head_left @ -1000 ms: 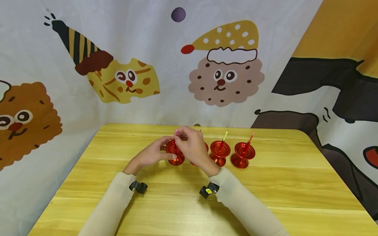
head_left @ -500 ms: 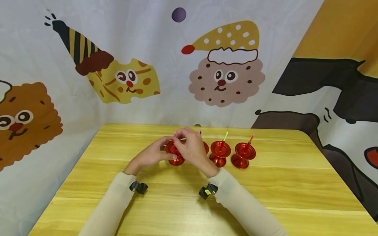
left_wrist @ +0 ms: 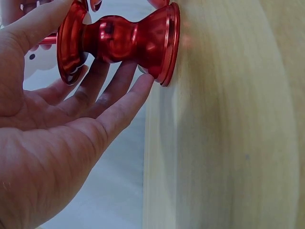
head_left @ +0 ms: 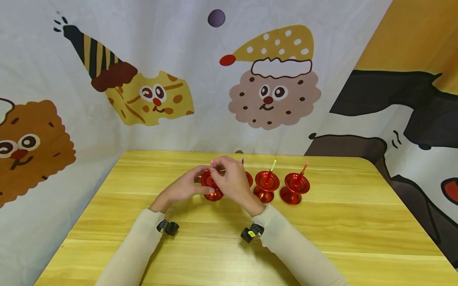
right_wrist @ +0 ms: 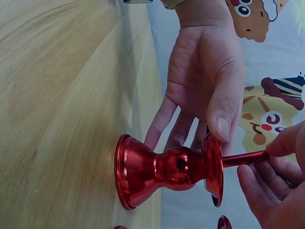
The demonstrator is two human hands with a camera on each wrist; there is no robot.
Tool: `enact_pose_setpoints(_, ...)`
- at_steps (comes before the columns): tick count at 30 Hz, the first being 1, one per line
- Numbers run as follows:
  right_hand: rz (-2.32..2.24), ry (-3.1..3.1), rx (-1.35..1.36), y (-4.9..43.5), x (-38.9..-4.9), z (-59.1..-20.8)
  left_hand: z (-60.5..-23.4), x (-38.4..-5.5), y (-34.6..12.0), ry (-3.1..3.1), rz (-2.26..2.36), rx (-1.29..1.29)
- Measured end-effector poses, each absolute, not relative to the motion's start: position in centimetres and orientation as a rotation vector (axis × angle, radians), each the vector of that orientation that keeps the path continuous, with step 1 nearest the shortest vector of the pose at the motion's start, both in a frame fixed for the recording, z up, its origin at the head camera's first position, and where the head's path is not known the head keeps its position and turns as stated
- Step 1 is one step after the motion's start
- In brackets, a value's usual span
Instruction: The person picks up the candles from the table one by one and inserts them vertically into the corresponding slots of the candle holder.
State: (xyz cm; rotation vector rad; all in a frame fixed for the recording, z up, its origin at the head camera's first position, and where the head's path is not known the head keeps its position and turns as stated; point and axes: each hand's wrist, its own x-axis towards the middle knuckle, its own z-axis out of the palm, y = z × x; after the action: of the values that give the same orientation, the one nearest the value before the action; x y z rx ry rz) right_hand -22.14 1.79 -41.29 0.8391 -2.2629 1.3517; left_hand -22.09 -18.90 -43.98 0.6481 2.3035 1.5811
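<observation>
In the head view, my left hand [head_left: 179,186] holds the leftmost red metal candle holder [head_left: 214,195], which stands upright on the table. The right wrist view shows the left thumb at the rim of its dish [right_wrist: 215,167], with the other fingers behind the stem and base. From the right, my right hand [head_left: 232,178] pinches a thin pink candle [head_left: 212,162] at the top of the holder's narrow tube [right_wrist: 245,158]. Only the candle's tip shows; the fingers cover the rest.
Right of the hands, several more holders form a row: one partly behind my right hand with a purple candle [head_left: 243,160], another holder [head_left: 264,194] with a yellow-green candle [head_left: 273,165], and the last holder [head_left: 291,196] with a red candle [head_left: 305,167]. A printed cloth [head_left: 207,135] hangs behind the table.
The right hand has moved slightly down and left with the pink candle, whose visible tip is now lower. The left hand and holder have stayed in place.
</observation>
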Motion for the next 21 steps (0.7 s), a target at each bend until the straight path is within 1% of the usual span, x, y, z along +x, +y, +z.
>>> enact_pose_setpoints(9,1.349,-2.279,0.816,1.77,-21.99,-41.30,-43.97,-21.92,-18.87,2.286,1.588,0.643)
enact_pose_setpoints(21,1.287,-2.335,0.870,2.32,-21.35,-41.15,-44.02,-21.91,-19.09,2.291,1.593,0.633)
